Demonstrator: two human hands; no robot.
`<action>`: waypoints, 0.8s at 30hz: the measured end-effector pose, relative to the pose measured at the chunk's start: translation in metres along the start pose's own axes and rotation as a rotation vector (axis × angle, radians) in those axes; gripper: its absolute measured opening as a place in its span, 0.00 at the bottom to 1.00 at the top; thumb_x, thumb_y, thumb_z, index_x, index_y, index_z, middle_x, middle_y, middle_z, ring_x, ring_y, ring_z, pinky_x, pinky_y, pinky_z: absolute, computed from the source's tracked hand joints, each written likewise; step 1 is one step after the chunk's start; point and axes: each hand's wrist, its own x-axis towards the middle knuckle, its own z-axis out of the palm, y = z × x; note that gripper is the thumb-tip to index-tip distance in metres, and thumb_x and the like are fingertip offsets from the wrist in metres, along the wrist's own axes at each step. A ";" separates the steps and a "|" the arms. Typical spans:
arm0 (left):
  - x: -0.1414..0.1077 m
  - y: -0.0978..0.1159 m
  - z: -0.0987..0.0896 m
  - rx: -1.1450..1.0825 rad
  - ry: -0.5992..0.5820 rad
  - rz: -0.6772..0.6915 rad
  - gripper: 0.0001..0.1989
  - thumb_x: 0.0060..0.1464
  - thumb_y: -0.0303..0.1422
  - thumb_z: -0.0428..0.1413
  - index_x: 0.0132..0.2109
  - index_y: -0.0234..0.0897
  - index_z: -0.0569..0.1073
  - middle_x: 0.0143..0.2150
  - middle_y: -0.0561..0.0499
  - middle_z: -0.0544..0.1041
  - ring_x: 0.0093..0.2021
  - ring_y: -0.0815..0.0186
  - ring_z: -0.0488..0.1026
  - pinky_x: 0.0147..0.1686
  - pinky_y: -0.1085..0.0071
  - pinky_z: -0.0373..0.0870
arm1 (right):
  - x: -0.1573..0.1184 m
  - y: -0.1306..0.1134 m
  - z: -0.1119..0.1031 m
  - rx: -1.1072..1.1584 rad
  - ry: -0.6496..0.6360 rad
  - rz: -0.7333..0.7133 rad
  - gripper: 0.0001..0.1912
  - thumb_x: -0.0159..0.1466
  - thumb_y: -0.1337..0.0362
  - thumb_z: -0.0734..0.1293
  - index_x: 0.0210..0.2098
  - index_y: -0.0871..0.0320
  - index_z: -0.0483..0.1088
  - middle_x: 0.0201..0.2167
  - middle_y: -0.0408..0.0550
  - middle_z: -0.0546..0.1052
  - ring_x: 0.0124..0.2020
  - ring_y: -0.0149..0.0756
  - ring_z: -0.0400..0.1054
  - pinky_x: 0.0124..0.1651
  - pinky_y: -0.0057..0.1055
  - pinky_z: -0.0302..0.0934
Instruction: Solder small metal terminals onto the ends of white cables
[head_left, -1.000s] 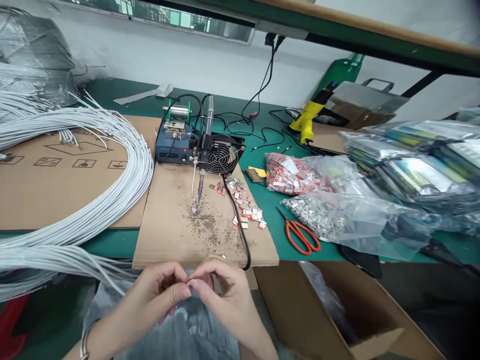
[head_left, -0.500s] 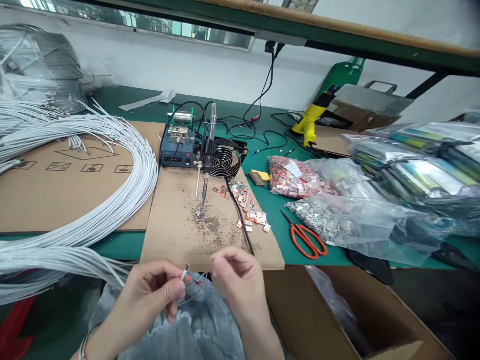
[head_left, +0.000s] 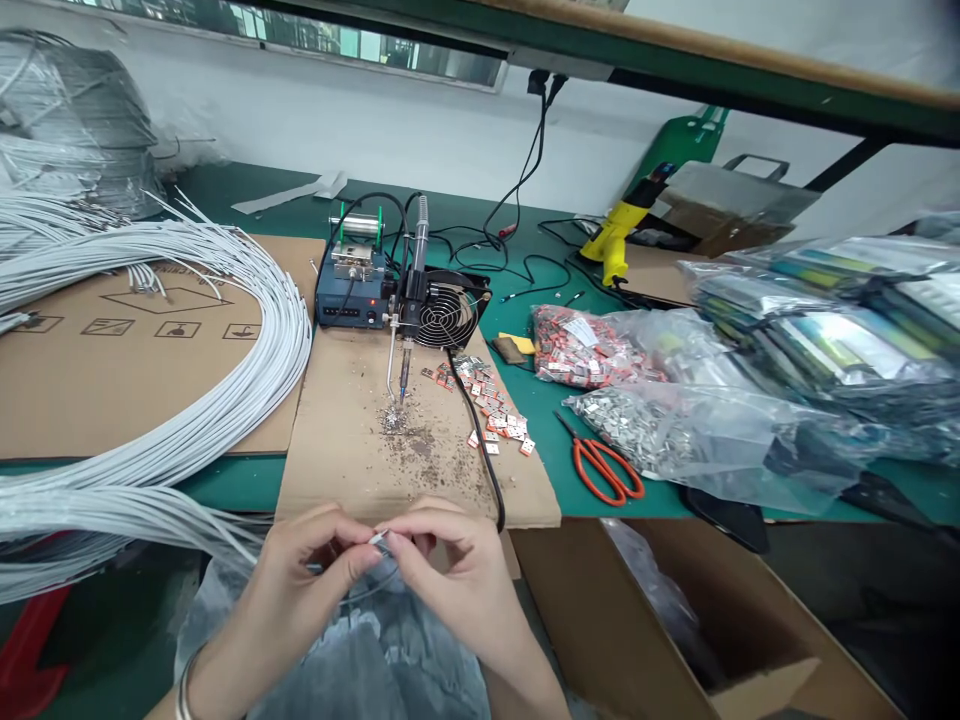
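Near the cardboard's front edge, my left hand point(head_left: 319, 560) pinches a white cable point(head_left: 377, 540) close to its end. My right hand point(head_left: 450, 550) meets it there, thumb and fingertips closed on the tip of the same cable. The fingers hide most of the cable end. Beyond both hands, a soldering iron point(head_left: 409, 310) points down in its stand over a cardboard sheet point(head_left: 337, 460) strewn with solder bits. To its right lie several small orange-and-silver connectors point(head_left: 499, 420) in a loose heap.
A large bundle of white cables point(head_left: 270, 400) curves along the left. Behind the iron stand a blue soldering station point(head_left: 349, 305) and a black fan point(head_left: 450, 315). Orange-handled scissors point(head_left: 607, 470) lie beside bags of connectors point(head_left: 577, 345) and metal parts point(head_left: 637, 430). An open carton point(head_left: 622, 620) sits below right.
My right hand has moved left and closed on the cable's tip beside my left fingers. Half a second ago the hands were apart, with coloured wire ends showing at the cable's tip.
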 end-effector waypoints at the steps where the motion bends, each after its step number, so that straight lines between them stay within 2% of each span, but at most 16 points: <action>1: 0.000 -0.001 0.000 0.022 -0.002 0.013 0.08 0.54 0.33 0.56 0.28 0.36 0.76 0.21 0.53 0.69 0.22 0.72 0.64 0.21 0.78 0.59 | 0.000 -0.001 -0.001 -0.024 -0.001 -0.018 0.06 0.57 0.72 0.66 0.28 0.61 0.77 0.20 0.45 0.72 0.22 0.29 0.62 0.25 0.25 0.55; 11: 0.001 0.000 0.000 0.057 -0.025 0.013 0.09 0.55 0.33 0.56 0.28 0.36 0.76 0.22 0.53 0.70 0.22 0.71 0.64 0.22 0.77 0.59 | 0.000 -0.003 -0.005 -0.077 -0.029 -0.086 0.07 0.57 0.73 0.67 0.30 0.59 0.77 0.21 0.45 0.75 0.23 0.31 0.66 0.27 0.27 0.58; 17: 0.002 0.001 0.000 0.021 -0.004 0.012 0.09 0.53 0.33 0.57 0.27 0.35 0.75 0.21 0.53 0.70 0.21 0.72 0.64 0.21 0.78 0.58 | 0.002 0.001 -0.003 -0.031 0.005 -0.062 0.07 0.55 0.73 0.67 0.29 0.58 0.78 0.20 0.45 0.73 0.22 0.30 0.63 0.25 0.27 0.56; 19: 0.005 0.001 0.001 -0.055 -0.002 -0.028 0.08 0.51 0.32 0.58 0.26 0.35 0.75 0.21 0.53 0.71 0.22 0.71 0.66 0.21 0.78 0.60 | 0.002 0.007 0.001 0.112 0.013 0.008 0.07 0.54 0.72 0.67 0.27 0.59 0.78 0.18 0.45 0.72 0.20 0.30 0.60 0.23 0.26 0.53; 23: 0.011 0.002 0.001 -0.297 -0.024 -0.163 0.05 0.46 0.30 0.60 0.24 0.34 0.75 0.21 0.52 0.74 0.23 0.70 0.68 0.23 0.78 0.63 | 0.003 0.022 0.014 0.643 -0.060 0.294 0.02 0.51 0.64 0.72 0.24 0.56 0.79 0.18 0.45 0.73 0.18 0.26 0.59 0.22 0.24 0.51; 24: 0.012 0.002 0.000 -0.341 -0.045 -0.189 0.05 0.45 0.29 0.60 0.24 0.34 0.75 0.21 0.52 0.75 0.23 0.69 0.69 0.24 0.78 0.64 | 0.003 0.025 0.018 0.730 -0.079 0.352 0.04 0.49 0.61 0.74 0.23 0.55 0.79 0.18 0.45 0.73 0.17 0.25 0.58 0.21 0.23 0.51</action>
